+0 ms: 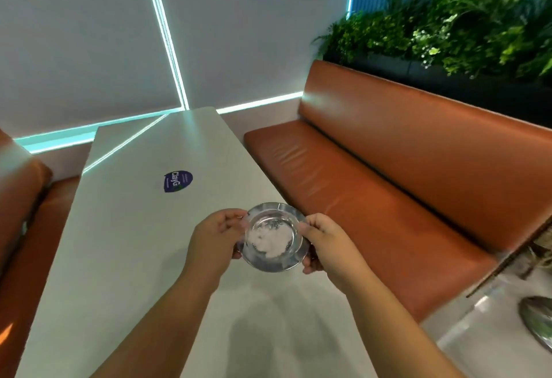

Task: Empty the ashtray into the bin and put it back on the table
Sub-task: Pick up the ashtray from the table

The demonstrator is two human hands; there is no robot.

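A round shiny metal ashtray with pale grey ash in its bowl is held level above the right edge of the white table. My left hand grips its left rim with thumb on top. On the opposite side, my right hand pinches the right rim. No bin shows in the view.
An orange bench seat runs along the table's right side, and another orange bench stands at the left. A blue round sticker lies mid-table. Green plants fill a planter behind the right bench. A metal base sits on the floor at lower right.
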